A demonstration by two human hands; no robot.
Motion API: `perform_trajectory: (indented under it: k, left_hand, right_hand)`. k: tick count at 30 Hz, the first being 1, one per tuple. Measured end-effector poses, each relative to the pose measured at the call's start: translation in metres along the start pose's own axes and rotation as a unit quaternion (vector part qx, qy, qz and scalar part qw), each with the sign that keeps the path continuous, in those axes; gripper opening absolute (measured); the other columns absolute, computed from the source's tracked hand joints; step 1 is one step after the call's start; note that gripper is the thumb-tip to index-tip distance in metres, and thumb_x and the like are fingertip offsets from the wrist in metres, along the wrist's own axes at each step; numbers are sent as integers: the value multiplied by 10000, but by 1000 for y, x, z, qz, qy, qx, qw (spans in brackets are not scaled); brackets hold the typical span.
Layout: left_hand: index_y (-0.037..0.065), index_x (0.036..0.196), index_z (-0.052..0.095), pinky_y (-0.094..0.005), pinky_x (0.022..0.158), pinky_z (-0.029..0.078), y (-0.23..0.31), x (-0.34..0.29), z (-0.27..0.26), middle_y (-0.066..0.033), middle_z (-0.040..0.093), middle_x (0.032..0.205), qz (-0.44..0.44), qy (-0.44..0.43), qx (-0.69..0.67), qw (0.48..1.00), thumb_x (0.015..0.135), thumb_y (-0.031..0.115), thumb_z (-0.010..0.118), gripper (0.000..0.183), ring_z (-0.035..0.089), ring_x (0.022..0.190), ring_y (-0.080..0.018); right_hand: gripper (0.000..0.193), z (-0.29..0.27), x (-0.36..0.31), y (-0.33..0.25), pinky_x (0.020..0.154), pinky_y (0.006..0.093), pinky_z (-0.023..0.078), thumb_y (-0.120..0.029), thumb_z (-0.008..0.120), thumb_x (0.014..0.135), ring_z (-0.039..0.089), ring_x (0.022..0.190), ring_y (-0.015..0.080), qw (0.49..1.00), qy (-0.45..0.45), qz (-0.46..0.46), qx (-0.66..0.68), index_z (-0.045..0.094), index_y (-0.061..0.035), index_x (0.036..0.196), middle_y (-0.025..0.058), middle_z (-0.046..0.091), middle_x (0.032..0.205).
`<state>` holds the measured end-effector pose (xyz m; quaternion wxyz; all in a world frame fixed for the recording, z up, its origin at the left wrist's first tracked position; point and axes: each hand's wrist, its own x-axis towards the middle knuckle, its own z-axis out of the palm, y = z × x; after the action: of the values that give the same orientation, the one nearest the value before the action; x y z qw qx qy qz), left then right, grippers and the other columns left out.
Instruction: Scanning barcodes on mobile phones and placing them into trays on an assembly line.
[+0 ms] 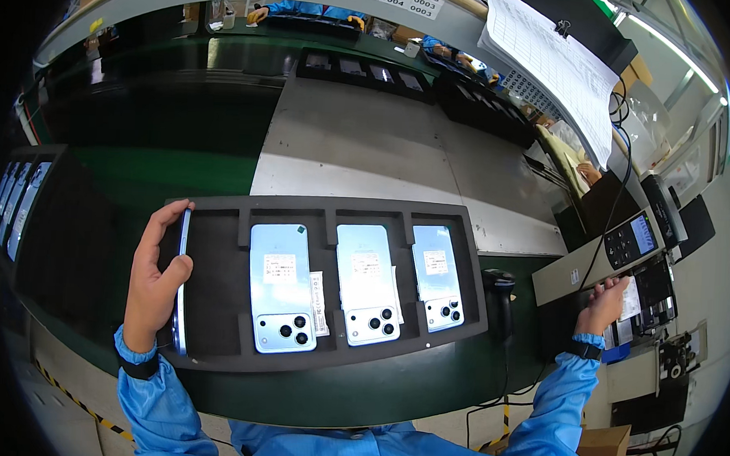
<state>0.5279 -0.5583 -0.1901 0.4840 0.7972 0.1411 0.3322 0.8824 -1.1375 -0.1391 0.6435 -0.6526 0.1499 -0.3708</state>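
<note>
My left hand [152, 280] is closed on a blue smartphone [181, 305], which stands on its edge at the left end of a black foam tray [213, 357]. Three light-blue phones lie back up in the tray's other slots: a left phone [277, 297], a middle phone [365, 293] and a right phone [432, 288]. Each bears a white label, and paper strips show beside them. Out to the right, my right hand [600, 307] pinches a white label [630, 300] at the front of a label printer [577, 266].
A barcode scanner [498, 303] stands right of the tray, its cable hanging down. Another tray of phones [24, 201] is at far left. Clipped papers [551, 65] hang at upper right. More dark trays [364, 71] lie across the bench, near co-workers in blue sleeves.
</note>
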Motion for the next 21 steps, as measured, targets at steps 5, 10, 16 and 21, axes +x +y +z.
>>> perform_trajectory:
  k: [5,10,16,21]
  left_hand:
    - [18,1376,546,-389,1180,322,-5,2,5,-145,580,1373,-1,-7,-7,1000,778,185,565,621,507,1319,-280]
    - [-3,1403,524,-399,1181,319,-9,2,5,-162,575,1391,3,-3,-15,1000,827,258,593,636,501,1335,-291]
    - [-7,1434,498,-402,1183,321,-13,-4,-5,-181,555,1423,-3,10,2,1000,848,330,616,686,484,1366,-303]
    - [-11,1460,448,-366,1190,292,-13,6,2,-165,544,1437,10,-22,-28,999,838,271,650,713,465,1384,-270]
  right_hand:
    - [623,-8,0,0,631,238,416,-582,491,1030,551,739,81,992,-35,114,28,578,-64,1366,3,698,1077]
    - [474,-13,22,-6,523,215,409,-419,447,1083,548,658,69,996,-30,-69,-38,656,-34,1263,39,698,990]
    - [284,-27,8,51,536,244,400,-286,493,1073,540,658,85,995,-55,48,64,659,-56,1086,-10,629,832]
    - [355,20,-186,-14,437,188,406,-313,591,1058,533,540,57,936,-332,99,57,665,24,1145,11,637,760]
